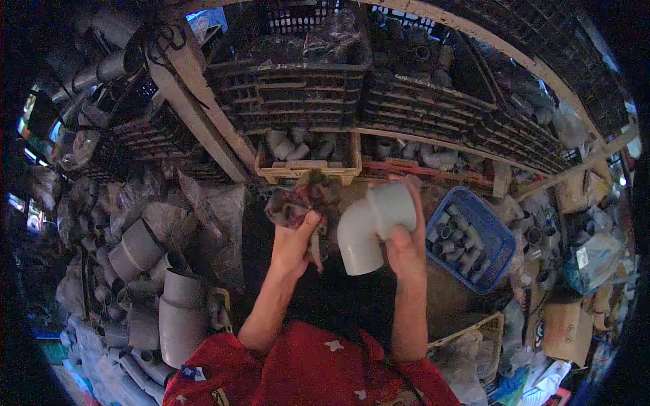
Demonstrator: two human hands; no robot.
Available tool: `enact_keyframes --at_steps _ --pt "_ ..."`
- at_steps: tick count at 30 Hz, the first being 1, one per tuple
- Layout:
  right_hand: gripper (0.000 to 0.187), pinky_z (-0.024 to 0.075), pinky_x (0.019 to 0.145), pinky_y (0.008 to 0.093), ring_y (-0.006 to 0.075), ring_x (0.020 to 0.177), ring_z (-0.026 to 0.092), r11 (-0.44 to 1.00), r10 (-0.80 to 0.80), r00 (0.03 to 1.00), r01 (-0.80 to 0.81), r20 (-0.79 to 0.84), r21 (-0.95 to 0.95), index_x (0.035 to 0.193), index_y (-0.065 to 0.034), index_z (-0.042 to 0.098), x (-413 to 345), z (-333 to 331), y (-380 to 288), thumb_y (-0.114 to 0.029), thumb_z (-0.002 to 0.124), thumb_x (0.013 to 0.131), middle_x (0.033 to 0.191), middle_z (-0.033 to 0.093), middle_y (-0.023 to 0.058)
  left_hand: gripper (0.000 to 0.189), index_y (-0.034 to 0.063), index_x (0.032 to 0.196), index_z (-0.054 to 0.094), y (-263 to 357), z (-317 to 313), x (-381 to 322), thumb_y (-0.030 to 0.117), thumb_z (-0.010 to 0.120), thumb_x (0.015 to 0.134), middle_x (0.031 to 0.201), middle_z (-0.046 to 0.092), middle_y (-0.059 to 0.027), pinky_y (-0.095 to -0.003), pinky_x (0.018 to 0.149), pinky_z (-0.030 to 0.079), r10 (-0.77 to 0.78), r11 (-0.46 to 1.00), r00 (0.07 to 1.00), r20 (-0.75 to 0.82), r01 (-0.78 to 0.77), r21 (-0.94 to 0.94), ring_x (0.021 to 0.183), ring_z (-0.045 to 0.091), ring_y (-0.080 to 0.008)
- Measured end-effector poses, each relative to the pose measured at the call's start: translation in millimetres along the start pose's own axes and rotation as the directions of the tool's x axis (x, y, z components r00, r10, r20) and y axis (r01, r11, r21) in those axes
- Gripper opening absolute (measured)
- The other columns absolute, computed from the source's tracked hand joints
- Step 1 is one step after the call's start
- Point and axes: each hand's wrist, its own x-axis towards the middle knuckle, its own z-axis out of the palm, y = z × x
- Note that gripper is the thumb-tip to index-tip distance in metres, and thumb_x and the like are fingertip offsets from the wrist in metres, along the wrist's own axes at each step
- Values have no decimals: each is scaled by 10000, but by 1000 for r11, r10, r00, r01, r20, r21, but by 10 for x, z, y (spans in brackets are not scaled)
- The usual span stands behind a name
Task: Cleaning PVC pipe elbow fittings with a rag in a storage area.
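A light grey plastic pipe elbow is gripped by my right hand, its thick socket end against my palm and the curved end pointing down. Level with it on the left, my left hand is closed around a crumpled, stained cloth with dark red and grey patches. One end of the cloth hangs below the fingers. The cloth and the elbow are apart, with a narrow gap between them. Both hands are held in front of my chest.
Ahead, a yellowish crate holds pipe fittings beneath shelved black crates. A blue plastic basket of small grey fittings stands right of my right hand. Large grey pipe fittings are piled at left. A cardboard box sits far right.
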Motion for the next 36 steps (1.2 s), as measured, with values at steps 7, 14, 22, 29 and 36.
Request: enact_keyframes --at_steps 7,14,22,29,36 --pt "831 353 956 357 235 1091 479 886 -155 975 208 158 -416 1250 -65 408 -25 29 -29 -241 819 549 1192 491 88 653 76 1340 272 -16 -86 -71 193 634 809 1229 450 -75 -360 950 364 -153 934 899 409 267 -238 1139 428 -205" --pt "834 360 950 357 221 1101 472 873 -9 996 50 85 -484 1235 -42 422 -155 -214 18 -346 812 562 1191 497 96 545 6 1175 438 269 -90 -58 21 697 695 1028 579 -84 -319 829 455 -14 997 999 37 11 76 947 560 -200" --pt "631 486 748 326 269 967 547 821 546 838 -536 6 198 1235 -42 440 -255 74 354 -448 603 780 1159 517 163 657 42 1129 453 114 -172 171 305 791 630 1136 513 -171 -398 936 386 268 877 686 677 -464 123 1174 430 -330" --pt "453 505 707 300 205 788 589 96 297 672 -728 679 679 1149 -76 495 -387 -52 729 -425 482 860 1009 586 127 408 32 1010 504 58 -310 42 72 716 663 985 567 -97 -382 831 456 204 712 952 229 -305 632 936 581 -261" --pt "425 432 903 349 212 1101 469 750 457 882 -315 -111 581 1250 -89 382 -354 297 463 -310 488 903 1208 471 81 615 25 1194 434 -68 -46 -144 49 693 637 1156 487 -121 -344 935 367 332 859 927 175 -374 350 1072 467 -199"
